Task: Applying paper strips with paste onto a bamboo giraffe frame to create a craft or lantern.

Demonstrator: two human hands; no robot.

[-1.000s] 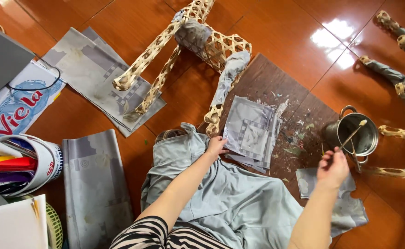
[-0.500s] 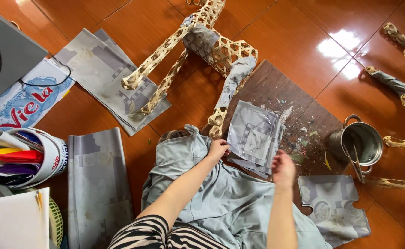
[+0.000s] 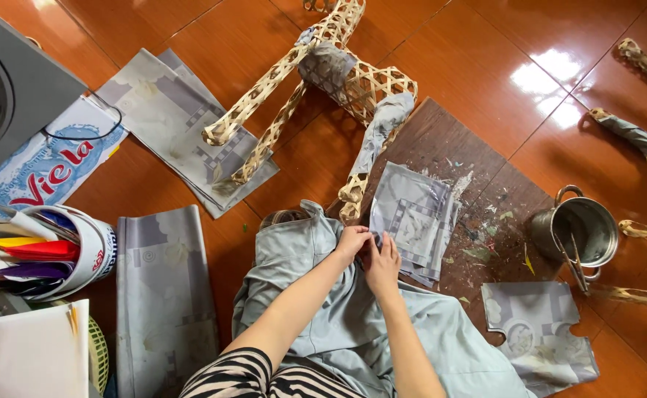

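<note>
Left hand (image 3: 352, 241) and right hand (image 3: 382, 259) together pinch near-left edge of grey printed paper sheet (image 3: 412, 221), apparently peeling it. Sheet lies on dark paint-flecked wooden board (image 3: 485, 177), near woven bamboo frame (image 3: 338, 66); metal pot (image 3: 578, 228) right.

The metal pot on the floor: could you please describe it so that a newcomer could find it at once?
Start at the dark wooden board lying on the red tiled floor. Just off its right edge stands a small round metal pot with loop handles and a thin stick leaning inside. It is the only shiny container there; the things around it are flat grey paper sheets and woven bamboo pieces.
</note>
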